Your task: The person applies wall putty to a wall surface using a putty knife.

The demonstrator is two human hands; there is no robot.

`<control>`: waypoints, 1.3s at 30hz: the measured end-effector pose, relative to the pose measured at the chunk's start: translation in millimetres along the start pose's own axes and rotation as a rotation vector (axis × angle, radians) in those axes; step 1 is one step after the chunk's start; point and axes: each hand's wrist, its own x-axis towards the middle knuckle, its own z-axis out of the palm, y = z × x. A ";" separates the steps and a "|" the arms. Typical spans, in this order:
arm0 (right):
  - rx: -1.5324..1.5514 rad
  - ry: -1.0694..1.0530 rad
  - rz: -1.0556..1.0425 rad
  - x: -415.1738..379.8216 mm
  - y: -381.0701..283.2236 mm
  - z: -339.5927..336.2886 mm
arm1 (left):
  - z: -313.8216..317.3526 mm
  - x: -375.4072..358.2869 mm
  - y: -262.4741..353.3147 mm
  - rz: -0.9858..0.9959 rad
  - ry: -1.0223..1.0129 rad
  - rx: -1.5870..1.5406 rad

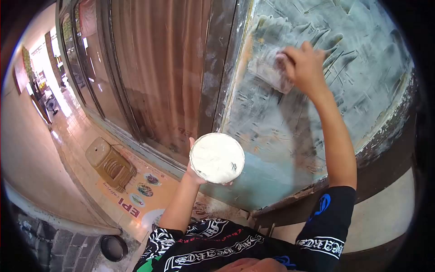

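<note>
My left hand (pixel 195 176) supports a round bowl (pixel 243 159) from below and the side. Smooth white putty (pixel 216 156) fills it, with small dark marks near its edge. Up on the wall, my right hand (pixel 306 68) grips a pale, pinkish flat spreader (pixel 271 75), its blade lying against the surface. The spreader is partly blurred, and its grip is mostly covered by my fingers. The bluish-grey wall panel (pixel 267 179) carries uneven white smears and dark streaks around the spreader.
A window with a brown curtain (pixel 158 59) stands left of the panel. A tan plastic stool (pixel 108 161) lies on a printed banner (pixel 131 197) at lower left. Below are a dark round basin (pixel 113 248) and grey paving (pixel 68 249). A fan (pixel 51 105) stands far back.
</note>
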 end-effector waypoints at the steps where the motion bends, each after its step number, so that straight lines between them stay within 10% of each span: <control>1: 0.002 -0.002 0.000 -3.6 -0.1 5.5 | 0.5 0.1 -0.1 -0.024 -0.018 0.032; 19: -0.157 0.155 0.105 2.9 32.2 -21.8 | -1.6 -2.4 -8.5 -0.048 0.028 0.016; 26: -0.080 -0.257 -0.179 -45.8 -12.4 25.1 | 3.2 -1.0 -14.6 -0.052 -0.018 0.004; 33: -0.170 0.135 0.152 2.8 30.8 -35.0 | 0.6 -6.4 -12.5 0.016 0.119 -0.137; 39: -0.104 -0.312 -0.116 -66.5 -7.1 17.7 | -12.5 -8.9 -12.7 -0.032 -0.054 0.107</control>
